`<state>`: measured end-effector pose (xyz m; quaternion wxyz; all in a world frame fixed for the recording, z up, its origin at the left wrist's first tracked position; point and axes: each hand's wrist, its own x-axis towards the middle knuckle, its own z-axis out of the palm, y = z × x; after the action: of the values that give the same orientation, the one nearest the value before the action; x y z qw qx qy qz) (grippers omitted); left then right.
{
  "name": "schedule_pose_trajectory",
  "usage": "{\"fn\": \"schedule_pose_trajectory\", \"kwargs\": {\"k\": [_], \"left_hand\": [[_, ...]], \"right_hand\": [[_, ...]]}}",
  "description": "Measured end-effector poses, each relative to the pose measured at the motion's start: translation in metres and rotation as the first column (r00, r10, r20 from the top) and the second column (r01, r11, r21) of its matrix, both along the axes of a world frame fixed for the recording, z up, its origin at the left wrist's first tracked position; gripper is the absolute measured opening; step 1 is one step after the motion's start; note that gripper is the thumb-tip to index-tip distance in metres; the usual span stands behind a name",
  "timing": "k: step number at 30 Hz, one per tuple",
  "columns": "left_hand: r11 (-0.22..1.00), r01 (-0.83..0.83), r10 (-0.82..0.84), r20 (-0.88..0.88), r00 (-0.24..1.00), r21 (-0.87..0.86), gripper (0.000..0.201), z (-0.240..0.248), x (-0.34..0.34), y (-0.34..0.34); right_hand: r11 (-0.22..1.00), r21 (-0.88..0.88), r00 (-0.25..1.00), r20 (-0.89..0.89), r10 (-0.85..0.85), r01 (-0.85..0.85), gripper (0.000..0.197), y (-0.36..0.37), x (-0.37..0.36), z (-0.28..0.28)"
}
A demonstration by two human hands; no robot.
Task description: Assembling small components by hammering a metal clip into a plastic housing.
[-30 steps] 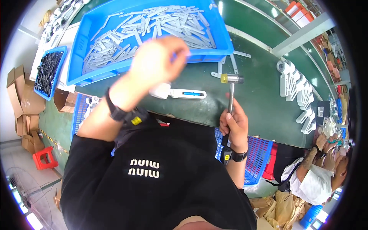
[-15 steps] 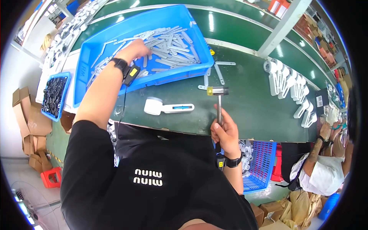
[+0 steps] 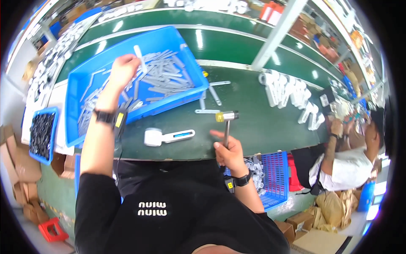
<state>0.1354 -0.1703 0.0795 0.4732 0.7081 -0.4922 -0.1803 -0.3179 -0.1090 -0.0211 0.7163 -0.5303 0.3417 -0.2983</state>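
My left hand [image 3: 124,71] is closed on a flat light-grey plastic strip [image 3: 138,55], held upright above the blue bin [image 3: 72,91]. Below it in the bin lies a heap of similar grey strips [image 3: 169,72]. My right hand [image 3: 230,154] grips a small two-faced hammer [image 3: 227,116] by its handle, index finger stretched out; one face is yellow, the other dark. Between my hands, near the table's front edge, lies a white part [image 3: 153,137] with a round cup end and a slotted handle showing blue inside.
Loose strips [image 3: 215,95] lie right of the bin. White handled parts [image 3: 285,89] stand in a row further right. A small blue tray [image 3: 42,135] holds black pieces at the left. Under the table edge is a blue basket [image 3: 275,178]. A person [image 3: 347,156] works at the right.
My left hand has lifted out of the heap with a strip in it. My right hand still holds the hammer. The whole view has shifted, moving the table contents leftward and down.
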Motion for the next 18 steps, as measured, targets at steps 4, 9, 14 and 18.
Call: {"fn": "schedule_pose_trajectory", "kwargs": {"k": [4,9,14,18], "left_hand": [[0.892,0.264,-0.266,0.046,0.963,-0.368,0.02,-0.012,-0.112,0.066],[0.733,0.48,-0.487,0.121,0.865,-0.482,0.009,-0.033,-0.188,0.125],[0.787,0.44,-0.451,0.084,0.889,-0.432,0.015,-0.052,-0.185,0.154],[0.809,0.459,-0.256,0.483,0.838,-0.367,0.028,-0.046,-0.161,0.153]], "right_hand": [[0.995,-0.06,0.995,0.067,-0.075,0.079,0.041,0.008,0.015,0.001],[0.996,-0.033,0.948,0.311,-0.065,0.079,0.045,0.028,0.055,0.035],[0.99,-0.02,0.97,0.204,-0.13,0.137,0.024,0.034,0.07,0.026],[0.971,-0.118,0.978,0.021,-0.207,0.208,0.01,0.032,0.079,0.03]]}}
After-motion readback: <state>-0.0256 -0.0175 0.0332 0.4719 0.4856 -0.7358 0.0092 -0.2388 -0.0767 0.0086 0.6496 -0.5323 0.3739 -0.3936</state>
